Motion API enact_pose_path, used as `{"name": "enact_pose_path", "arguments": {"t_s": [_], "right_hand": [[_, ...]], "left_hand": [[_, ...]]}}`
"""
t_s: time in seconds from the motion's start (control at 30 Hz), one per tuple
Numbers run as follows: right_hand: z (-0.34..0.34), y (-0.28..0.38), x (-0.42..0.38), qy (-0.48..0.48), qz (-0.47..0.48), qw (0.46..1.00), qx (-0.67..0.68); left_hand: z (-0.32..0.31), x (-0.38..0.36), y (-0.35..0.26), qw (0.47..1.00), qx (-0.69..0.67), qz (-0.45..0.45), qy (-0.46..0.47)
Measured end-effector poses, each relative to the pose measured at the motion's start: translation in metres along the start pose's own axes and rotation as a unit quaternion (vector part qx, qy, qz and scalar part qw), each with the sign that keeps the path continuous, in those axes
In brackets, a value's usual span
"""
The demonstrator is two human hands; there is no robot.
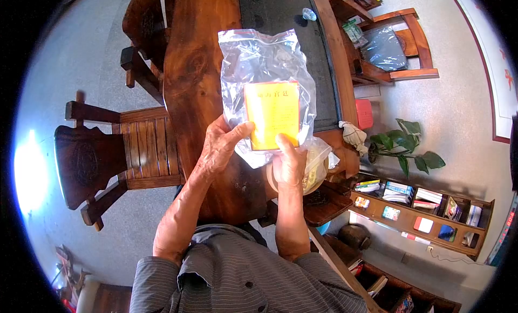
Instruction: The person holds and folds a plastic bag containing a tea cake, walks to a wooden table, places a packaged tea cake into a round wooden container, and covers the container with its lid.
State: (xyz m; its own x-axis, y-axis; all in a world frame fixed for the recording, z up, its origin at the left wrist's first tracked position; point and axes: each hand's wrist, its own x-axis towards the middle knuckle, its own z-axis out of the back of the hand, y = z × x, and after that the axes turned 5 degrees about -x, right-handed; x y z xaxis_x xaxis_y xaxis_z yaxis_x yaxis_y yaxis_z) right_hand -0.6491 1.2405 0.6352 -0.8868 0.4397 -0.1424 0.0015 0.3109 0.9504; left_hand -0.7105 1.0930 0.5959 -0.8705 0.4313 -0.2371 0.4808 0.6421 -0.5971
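A clear zip-top plastic bag is held up over the wooden table. Inside it shows a yellow packet with a red border and dark printed characters. My left hand is closed on the bag's left side, its thumb pressing at the packet's left edge. At the lower edge, my right hand grips the bag with its thumb over the packet's bottom. The fingers behind the bag are mostly hidden. Partly behind my right hand are a round pale container and more clear plastic.
A wooden chair stands left of the table. A dark inset panel runs along the tabletop, with a small clear bluish object on it. To the right are a chair, a potted plant and a bookshelf.
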Motion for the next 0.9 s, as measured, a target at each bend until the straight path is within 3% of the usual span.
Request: {"name": "enact_pose_path", "arguments": {"t_s": [0.43,0.9], "right_hand": [[0.013,-0.006,0.006,0.063,-0.037,0.988,0.138],[0.009,-0.004,0.002,0.044,-0.049,0.982,0.175]], "left_hand": [[0.0,-0.002,-0.005,0.999,0.034,-0.005,0.011],[0.006,-0.001,0.001,0.999,0.034,-0.008,0.034]]}}
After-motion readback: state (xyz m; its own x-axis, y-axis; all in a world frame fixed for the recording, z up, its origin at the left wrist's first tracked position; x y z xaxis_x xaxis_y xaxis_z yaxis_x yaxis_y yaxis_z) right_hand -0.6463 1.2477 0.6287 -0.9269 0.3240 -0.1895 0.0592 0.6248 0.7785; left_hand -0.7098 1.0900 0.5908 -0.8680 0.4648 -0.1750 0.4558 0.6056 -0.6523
